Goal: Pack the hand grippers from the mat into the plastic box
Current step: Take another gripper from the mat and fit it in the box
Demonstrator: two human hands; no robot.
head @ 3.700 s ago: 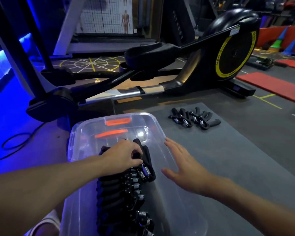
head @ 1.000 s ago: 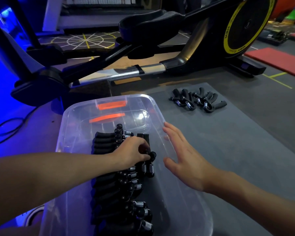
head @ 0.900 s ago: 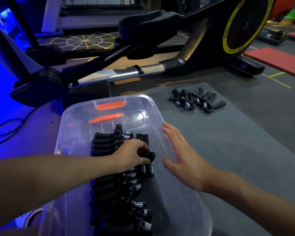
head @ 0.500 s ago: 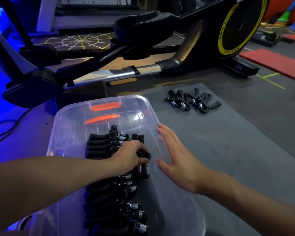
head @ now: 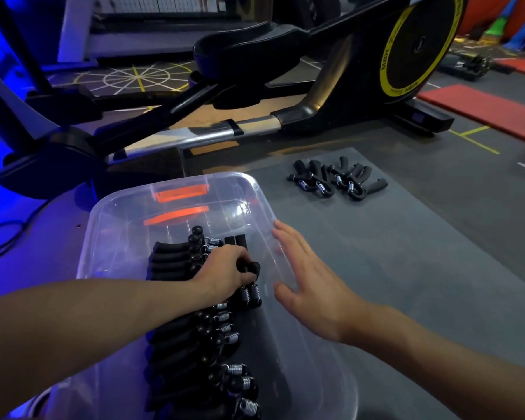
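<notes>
Little changed over last second: left hand point(head: 225, 275) kept closed on hand gripper point(head: 249, 291), being seated in row inside clear plastic box point(head: 176, 189). Right hand point(head: 312, 295) kept open, flat against box wall. Small cluster of grippers point(head: 337, 180) left on mat point(head: 406, 253); packing judged nearly complete.

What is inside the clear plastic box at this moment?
The plastic box holds a row of black hand grippers with metal springs. The left hand is in there too, gripping one. Its palm and forearm hide several grippers, so no exact count.
</notes>
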